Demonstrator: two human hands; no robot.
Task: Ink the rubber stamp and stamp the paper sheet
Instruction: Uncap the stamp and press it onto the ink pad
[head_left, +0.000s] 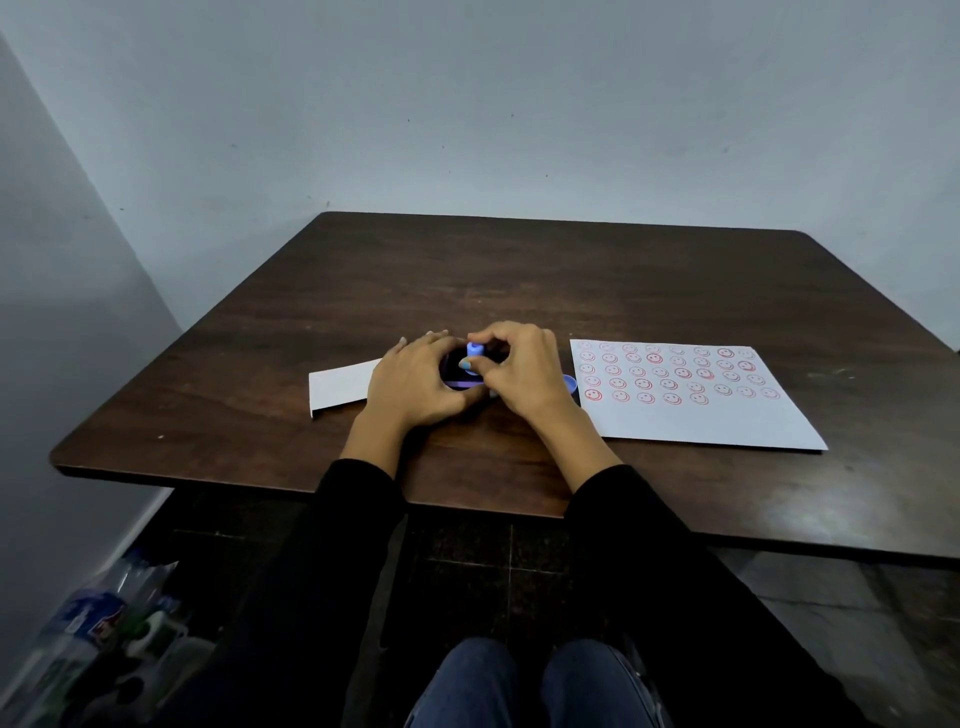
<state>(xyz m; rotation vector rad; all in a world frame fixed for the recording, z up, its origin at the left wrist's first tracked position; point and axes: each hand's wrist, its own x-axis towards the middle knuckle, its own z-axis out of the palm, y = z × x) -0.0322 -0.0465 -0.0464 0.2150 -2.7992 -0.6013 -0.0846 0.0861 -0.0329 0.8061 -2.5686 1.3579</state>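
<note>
A small blue rubber stamp (475, 351) stands upright on a dark ink pad (458, 370) near the table's front middle. My right hand (519, 369) pinches the stamp's handle from the right. My left hand (415, 382) curls around the ink pad's left side and holds it. To the right lies a white paper sheet (691, 415) with several rows of red smiley prints on its far half; its near half is blank.
The dark wooden table (519, 280) meets a grey wall at the back. A white folded card (340, 387) lies left of my left hand. A blue lid edge (570, 383) shows behind my right wrist. Plastic bottles (98, 629) lie on the floor at lower left.
</note>
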